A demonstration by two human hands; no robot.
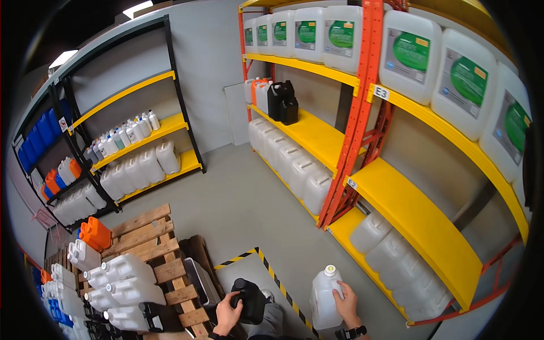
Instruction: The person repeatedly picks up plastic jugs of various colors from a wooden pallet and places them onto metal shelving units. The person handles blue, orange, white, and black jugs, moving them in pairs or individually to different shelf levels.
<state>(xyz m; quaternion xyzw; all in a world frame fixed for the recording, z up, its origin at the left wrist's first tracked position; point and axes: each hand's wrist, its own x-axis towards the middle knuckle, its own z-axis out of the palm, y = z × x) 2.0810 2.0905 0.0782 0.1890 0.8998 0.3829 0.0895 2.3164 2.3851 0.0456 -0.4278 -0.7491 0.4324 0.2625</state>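
Note:
My left hand (229,313) is closed on a small black plastic jerrycan (253,301), held upright in front of my legs. To its right, my right hand (345,300) grips the side of a whitish translucent jerrycan (323,303) with a pale cap, tilted slightly. The two jerrycans are apart from each other. Parts of my fingers are hidden behind both of them.
At left, a wooden pallet (141,235) carries white jerrycans (135,292) and an orange jerrycan (95,233). A grey bin (199,280) stands beside it. On the right, an orange-and-yellow rack (413,212) holds large canisters; black jerrycans (282,103) stand mid-shelf. Floor tape (277,289) runs between.

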